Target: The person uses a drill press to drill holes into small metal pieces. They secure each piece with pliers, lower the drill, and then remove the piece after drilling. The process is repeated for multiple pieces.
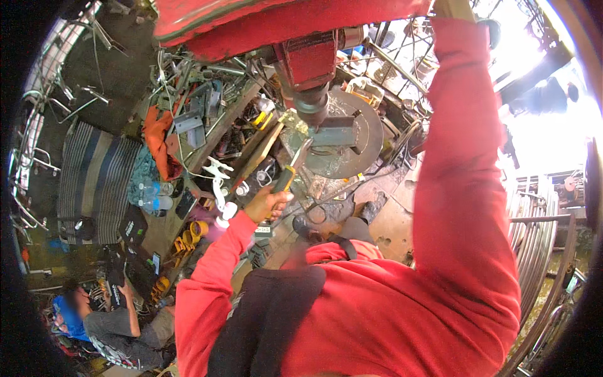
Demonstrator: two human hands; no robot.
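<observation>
My left hand point(266, 205) is closed round the yellow-and-black handle of a screwdriver-like tool point(286, 178). Its thin metal shaft points up toward a grey steel piece point(333, 132) on the round table point(372, 133) of a red drill press point(309, 61). Directly above that piece hangs the dark drill chuck point(311, 103). My right arm reaches up past the machine's right side. Only part of my right hand point(455, 9) shows at the upper edge, beside the red housing, and its fingers are hidden.
Left of the press, a cluttered bench carries metal offcuts point(190, 125), an orange cloth point(161, 141) and plastic bottles point(155, 196). A white jointed lamp-like object point(220, 188) stands near my left forearm. Another person point(119, 323) sits at lower left. Metal tubes point(534, 232) are stacked at right.
</observation>
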